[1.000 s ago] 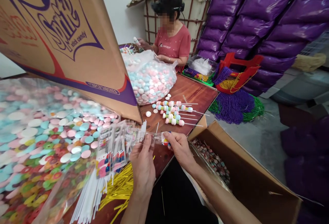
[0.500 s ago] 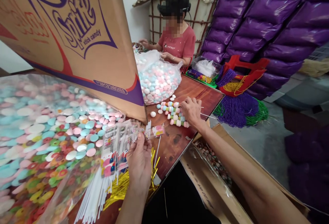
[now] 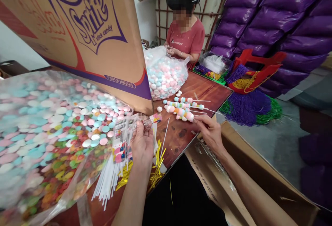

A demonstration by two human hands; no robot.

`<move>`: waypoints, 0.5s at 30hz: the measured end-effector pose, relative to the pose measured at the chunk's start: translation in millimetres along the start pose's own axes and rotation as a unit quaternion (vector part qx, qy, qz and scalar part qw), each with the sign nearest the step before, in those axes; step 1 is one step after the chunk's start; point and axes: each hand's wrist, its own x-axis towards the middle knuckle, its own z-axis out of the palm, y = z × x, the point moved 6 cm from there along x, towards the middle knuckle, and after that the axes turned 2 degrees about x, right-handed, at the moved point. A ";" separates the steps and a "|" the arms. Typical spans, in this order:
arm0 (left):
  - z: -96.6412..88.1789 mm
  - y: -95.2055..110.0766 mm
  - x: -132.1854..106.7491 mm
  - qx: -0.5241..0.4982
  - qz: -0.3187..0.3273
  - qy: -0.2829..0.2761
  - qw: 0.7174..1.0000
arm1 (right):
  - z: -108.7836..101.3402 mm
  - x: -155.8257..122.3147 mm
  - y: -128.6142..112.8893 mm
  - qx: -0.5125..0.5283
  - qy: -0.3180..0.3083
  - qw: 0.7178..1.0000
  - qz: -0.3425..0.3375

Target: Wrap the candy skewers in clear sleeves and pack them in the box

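Note:
My left hand (image 3: 142, 139) is closed on a clear printed plastic bag (image 3: 155, 118), thumb on top, just above more such printed bags (image 3: 120, 150). My right hand (image 3: 211, 132) pinches the stick end of a candy skewer (image 3: 185, 116) at the table's edge. That skewer is threaded with pale pink, white and blue candies. Several other candy skewers (image 3: 184, 100) lie beside it, their white sticks pointing right. White paper sticks (image 3: 106, 181) and gold twist ties (image 3: 157, 165) lie around my left forearm. A single white stick (image 3: 165, 134) lies between my hands.
A large bag of pastel candies and gummy rings (image 3: 59, 129) covers the left side. Behind it stands a tall cardboard box (image 3: 90, 39). A co-worker (image 3: 185, 35) sits across, behind another candy bag (image 3: 168, 73). An open carton (image 3: 233, 150) stands below the table's right edge.
My right hand has drawn back from over the skewers to the stick end of one, uncovering the pile. The co-worker's hands have come together. The view has shifted slightly.

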 end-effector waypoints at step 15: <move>-7.9 -3.1 -5.9 0.058 -0.015 -0.044 0.997 | -16.6 -38.8 -37.5 -0.026 -0.058 0.996 -0.062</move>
